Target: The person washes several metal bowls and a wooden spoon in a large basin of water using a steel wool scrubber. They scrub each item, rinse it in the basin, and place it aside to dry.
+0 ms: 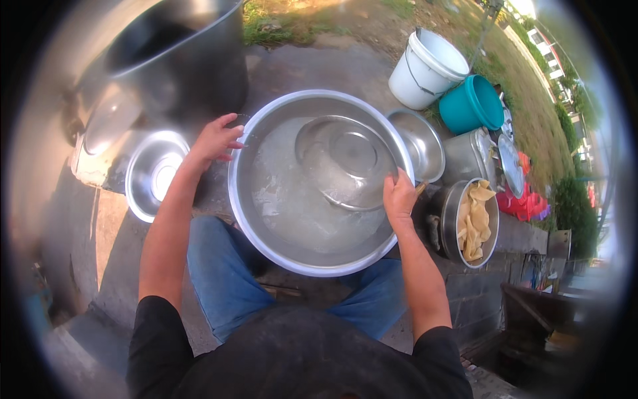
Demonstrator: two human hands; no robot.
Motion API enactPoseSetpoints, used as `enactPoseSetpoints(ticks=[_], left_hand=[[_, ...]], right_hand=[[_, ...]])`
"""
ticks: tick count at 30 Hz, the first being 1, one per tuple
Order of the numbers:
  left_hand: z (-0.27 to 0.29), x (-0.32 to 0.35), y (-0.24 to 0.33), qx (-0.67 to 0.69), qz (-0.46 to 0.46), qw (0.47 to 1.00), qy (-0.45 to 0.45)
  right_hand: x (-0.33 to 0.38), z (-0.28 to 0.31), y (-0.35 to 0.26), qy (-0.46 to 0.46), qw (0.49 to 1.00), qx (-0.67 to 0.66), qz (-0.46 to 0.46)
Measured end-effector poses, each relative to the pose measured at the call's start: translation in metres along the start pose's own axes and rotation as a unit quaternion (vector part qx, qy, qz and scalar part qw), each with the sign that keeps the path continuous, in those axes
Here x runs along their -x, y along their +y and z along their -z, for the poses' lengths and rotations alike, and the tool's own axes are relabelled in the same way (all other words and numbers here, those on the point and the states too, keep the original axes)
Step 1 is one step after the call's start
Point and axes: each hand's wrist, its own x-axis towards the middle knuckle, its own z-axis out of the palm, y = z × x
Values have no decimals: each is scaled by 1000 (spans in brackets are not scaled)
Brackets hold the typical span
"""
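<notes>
The fingers of the right hand are closed over the right rim of a big steel basin, which sits in the centre of the frame, just above the person's knees in blue jeans. The fingers of the left hand are slightly apart and bent, and they rest on the upper left rim of the same basin; I cannot tell if they really clamp it. Inside the basin there is cloudy, foamy water, and a smaller steel bowl lies tilted in it, toward the upper right part. Just beside the basin, to the right, another steel bowl stands on the ground. Below it, at the right of the frame, a dark pot holds pale yellow pieces of food. To the left of the basin a round steel lid lies flat, and above it, in the upper left of the frame, a very large steel pot stands. In the upper right, on the grass, there are a white bucket and a teal bucket, touching each other.
</notes>
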Motion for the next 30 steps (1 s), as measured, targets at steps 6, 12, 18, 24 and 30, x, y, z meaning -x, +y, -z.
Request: enactPoseSetpoints(ticks=[6, 12, 18, 24, 30], left_hand=[[229, 12, -192, -317, -56, 839, 439], [269, 67, -396, 258, 193, 865, 384], [207, 53, -390, 425, 203, 814, 340], [178, 61, -342, 410, 162, 821, 363], [175, 82, -276, 382, 129, 843, 356]], right_hand=[[-48, 45, -16, -5, 975, 109, 192], [-67, 79, -15, 53, 969, 148, 190], [-64, 89, 0, 138, 982, 83, 102], [-42, 80, 35, 111, 864, -240, -429], [-4, 66, 51, 152, 769, -371, -498]])
